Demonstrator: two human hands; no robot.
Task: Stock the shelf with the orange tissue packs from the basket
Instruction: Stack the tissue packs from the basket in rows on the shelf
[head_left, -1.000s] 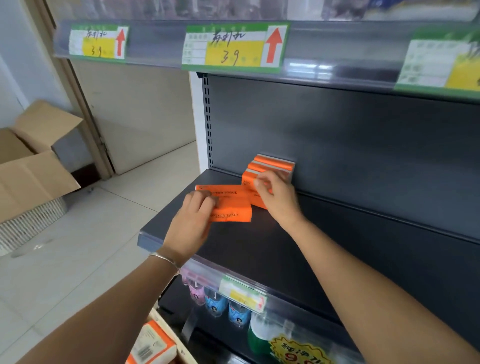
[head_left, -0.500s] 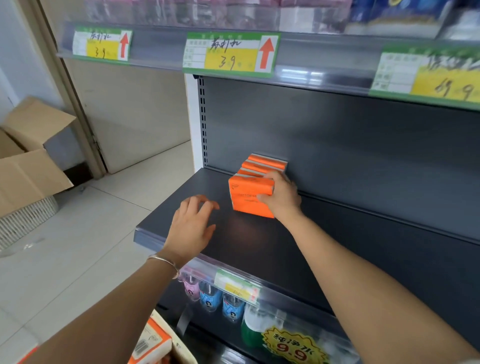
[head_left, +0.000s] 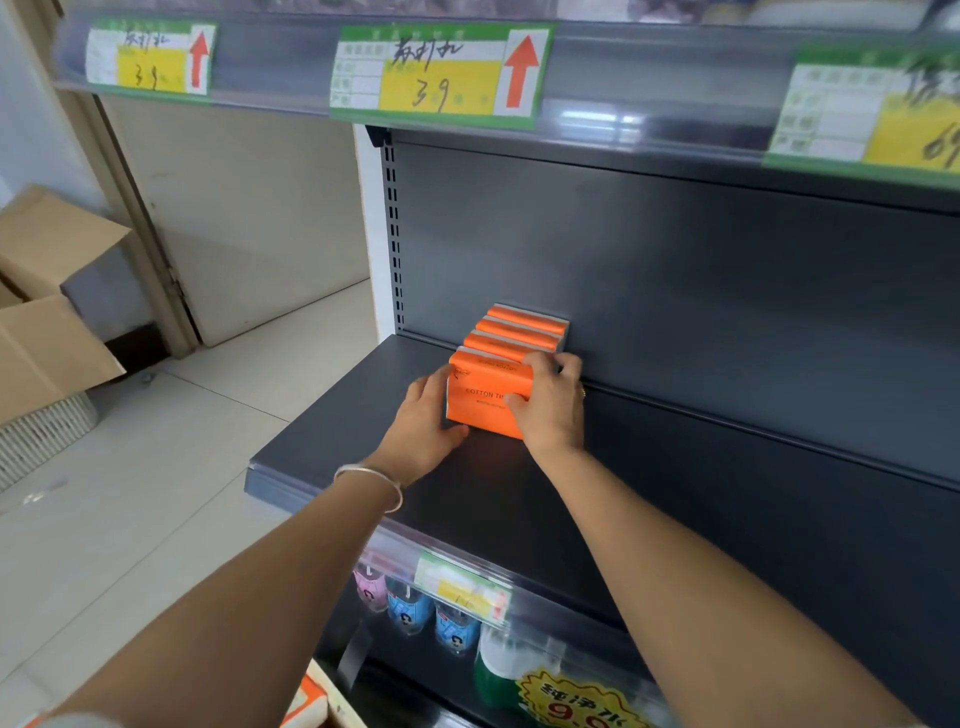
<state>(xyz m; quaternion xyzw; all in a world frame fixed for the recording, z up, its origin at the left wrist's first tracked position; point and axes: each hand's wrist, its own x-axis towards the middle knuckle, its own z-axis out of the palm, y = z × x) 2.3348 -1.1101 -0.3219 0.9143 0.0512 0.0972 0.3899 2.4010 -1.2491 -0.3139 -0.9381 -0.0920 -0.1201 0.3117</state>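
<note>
A short row of orange tissue packs (head_left: 519, 335) stands upright on the dark grey shelf (head_left: 332, 431), running back to its rear wall. The front pack (head_left: 478, 402) faces me with black lettering. My left hand (head_left: 423, 421) presses flat against that pack's left side. My right hand (head_left: 550, 405) wraps its right side, fingers over the front face and top edge. Both hands squeeze the front pack between them. At the bottom edge, another orange pack (head_left: 311, 701) peeks out below my left forearm; the basket itself is hidden.
The upper shelf edge (head_left: 623, 124) with price labels hangs above. Bottles (head_left: 410, 608) stand on the lower shelf behind a clear rail. An open cardboard box (head_left: 47, 312) sits on the tiled floor at left. Bare shelf stretches right of the packs.
My left hand moved from the bare shelf up to the left side of the front pack. My right hand shifted onto the pack's front. The camera drew nearer.
</note>
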